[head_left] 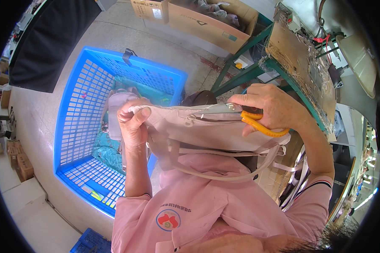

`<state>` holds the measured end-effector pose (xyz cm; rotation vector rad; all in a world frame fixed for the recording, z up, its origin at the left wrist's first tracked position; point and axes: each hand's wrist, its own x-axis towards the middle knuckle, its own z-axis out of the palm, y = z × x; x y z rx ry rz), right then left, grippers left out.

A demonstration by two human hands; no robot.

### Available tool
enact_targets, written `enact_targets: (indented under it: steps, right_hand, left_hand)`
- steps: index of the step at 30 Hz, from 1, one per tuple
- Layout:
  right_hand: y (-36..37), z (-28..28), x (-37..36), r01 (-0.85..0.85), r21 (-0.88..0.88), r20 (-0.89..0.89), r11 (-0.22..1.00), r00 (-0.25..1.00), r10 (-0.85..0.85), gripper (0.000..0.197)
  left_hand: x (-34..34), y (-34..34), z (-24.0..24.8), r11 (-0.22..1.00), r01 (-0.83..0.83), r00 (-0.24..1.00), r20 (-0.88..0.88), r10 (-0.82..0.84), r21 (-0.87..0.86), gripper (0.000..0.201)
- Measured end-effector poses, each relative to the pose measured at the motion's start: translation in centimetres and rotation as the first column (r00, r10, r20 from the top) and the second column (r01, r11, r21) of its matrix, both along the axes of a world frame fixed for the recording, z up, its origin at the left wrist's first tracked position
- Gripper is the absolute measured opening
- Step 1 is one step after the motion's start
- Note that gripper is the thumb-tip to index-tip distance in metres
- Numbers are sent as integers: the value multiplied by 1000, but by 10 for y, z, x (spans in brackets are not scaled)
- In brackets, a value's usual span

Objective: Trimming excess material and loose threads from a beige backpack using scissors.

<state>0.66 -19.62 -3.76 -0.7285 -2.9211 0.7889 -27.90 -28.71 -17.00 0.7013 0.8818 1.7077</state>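
A pale pink-beige bag is stretched sideways in front of my chest, with a zipper along its upper part and a strap looping below. My left hand is closed round its left upper corner, thumb pressed on the fabric. In my closed right hand are scissors with orange handles. Their metal blades point left along the bag's top edge, near the zipper. Whether the blades touch the fabric I cannot tell. Part of the right fingers is hidden behind the handles and bag.
On the left stands a large blue plastic basket holding another pale bag and teal plastic sheeting. A cardboard box sits at the back. To the right is a worn workbench with a green frame.
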Motion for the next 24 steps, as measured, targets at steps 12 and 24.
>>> enact_targets:
  steps: [12, 24]
  right_hand:
    - [-1, -12, 31, 446, -242, -199, 862, 847, -494, 61]
    - [-38, -11, 100, 541, -75, -118, 838, 829, -546, 67]
  left_hand:
    - [2, 1, 2, 998, -47, 999, 8, 48, -39, 21]
    - [7, 14, 6, 1000, -8, 995, -97, 10, 23, 23]
